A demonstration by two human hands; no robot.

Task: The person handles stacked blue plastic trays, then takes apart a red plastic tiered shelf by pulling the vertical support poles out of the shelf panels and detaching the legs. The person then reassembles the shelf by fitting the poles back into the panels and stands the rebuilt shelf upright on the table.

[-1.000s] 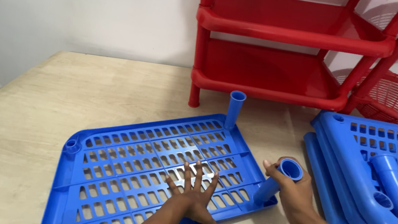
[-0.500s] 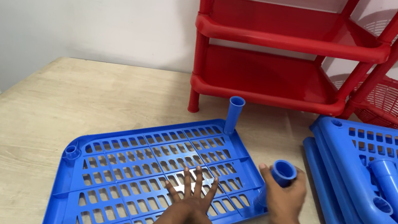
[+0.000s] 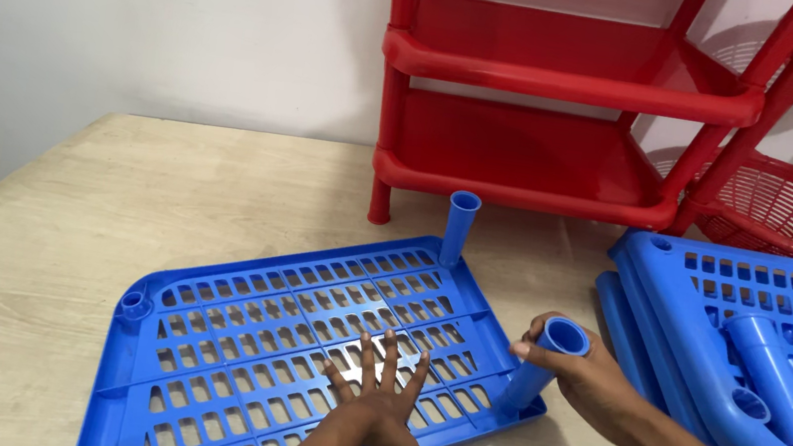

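A blue slotted plastic shelf panel [image 3: 261, 338] lies flat on the beige table. My left hand [image 3: 380, 411] rests palm down on it with fingers spread, near its front right part. My right hand [image 3: 587, 378] grips a short blue tube leg [image 3: 539, 372] that stands tilted in the panel's near right corner socket. Another blue tube leg [image 3: 460, 226] stands upright in the far right corner. The left corner socket [image 3: 133, 305] holds no tube.
A stack of more blue slotted panels [image 3: 711, 292] with loose blue tubes [image 3: 772, 380] on top lies to the right. A red plastic shelf unit [image 3: 533, 99] stands at the back against the wall, and a red round basket rack [image 3: 791, 211] beside it.
My right hand with the tube has shifted slightly at the near right corner. My left hand has stayed flat on the panel. The view has moved a little.
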